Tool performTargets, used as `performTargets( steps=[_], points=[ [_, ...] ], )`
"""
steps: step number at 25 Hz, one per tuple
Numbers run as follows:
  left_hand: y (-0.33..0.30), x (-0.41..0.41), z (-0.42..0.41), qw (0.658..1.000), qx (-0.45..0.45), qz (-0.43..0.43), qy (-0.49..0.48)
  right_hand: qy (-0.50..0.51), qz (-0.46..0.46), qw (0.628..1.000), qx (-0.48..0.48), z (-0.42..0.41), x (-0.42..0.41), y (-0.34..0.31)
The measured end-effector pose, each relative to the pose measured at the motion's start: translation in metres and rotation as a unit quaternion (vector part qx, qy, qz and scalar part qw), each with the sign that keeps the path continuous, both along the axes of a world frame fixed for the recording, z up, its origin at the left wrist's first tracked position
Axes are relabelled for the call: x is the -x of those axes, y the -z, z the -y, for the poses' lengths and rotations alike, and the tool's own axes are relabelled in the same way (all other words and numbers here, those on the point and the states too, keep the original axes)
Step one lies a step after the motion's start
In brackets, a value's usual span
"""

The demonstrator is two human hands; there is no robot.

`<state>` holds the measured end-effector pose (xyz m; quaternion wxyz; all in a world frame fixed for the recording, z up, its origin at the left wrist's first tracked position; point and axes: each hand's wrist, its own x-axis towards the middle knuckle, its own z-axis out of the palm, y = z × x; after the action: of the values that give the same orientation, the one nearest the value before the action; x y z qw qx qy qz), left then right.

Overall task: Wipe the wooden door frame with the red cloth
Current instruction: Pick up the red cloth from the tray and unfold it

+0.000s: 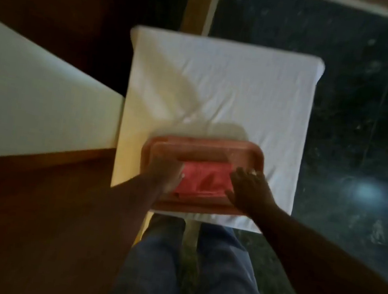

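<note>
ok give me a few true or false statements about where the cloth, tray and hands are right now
1. The red cloth lies folded inside the orange tray. True.
2. The tray sits on bare dark floor. False: it rests on a white-covered table, near the edge closest to the person.
3. The left hand is at the left edge of the cloth and the right hand at its right edge. True.
4. The cloth is lifted clear of the tray. False: it lies flat in the tray.
5. The right hand is balled into a fist. False: its fingers are spread open.
</note>
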<state>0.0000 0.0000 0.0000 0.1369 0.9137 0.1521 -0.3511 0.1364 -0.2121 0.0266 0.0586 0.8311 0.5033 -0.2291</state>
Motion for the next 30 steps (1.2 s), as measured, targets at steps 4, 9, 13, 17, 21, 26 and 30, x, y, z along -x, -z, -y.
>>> performTargets(
  steps=[4, 9, 13, 17, 21, 26, 30],
  points=[
    [0.068, -0.017, -0.003, 0.998, 0.033, 0.054, -0.009, -0.005, -0.007, 1.0, -0.004, -0.046, -0.033, 0.081],
    [0.039, 0.002, 0.004, 0.983, 0.16, -0.014, -0.09, -0.022, -0.138, 0.977, 0.159, -0.049, -0.015, 0.065],
    [-0.06, 0.014, -0.018, 0.898, 0.358, -0.039, -0.254, 0.239, -0.361, 0.9, 0.045, -0.027, -0.007, -0.035],
    [-0.178, 0.034, -0.023, 0.745, 0.46, 0.104, -0.471, 0.379, -0.467, 0.792, -0.103, -0.013, -0.029, -0.156],
    [-0.25, 0.063, 0.004, 0.517, 0.535, 0.254, -0.618, 0.357, -0.581, 0.72, -0.129, -0.039, -0.049, -0.238],
    [-0.338, 0.101, 0.012, 0.424, 0.271, 0.442, -0.743, 0.182, -0.418, 0.859, -0.233, -0.129, -0.002, -0.314],
    [-0.451, 0.177, -0.026, 0.444, 0.187, 0.601, -0.638, 0.088, -0.403, 0.82, -0.397, -0.186, 0.057, -0.405]
  ],
)
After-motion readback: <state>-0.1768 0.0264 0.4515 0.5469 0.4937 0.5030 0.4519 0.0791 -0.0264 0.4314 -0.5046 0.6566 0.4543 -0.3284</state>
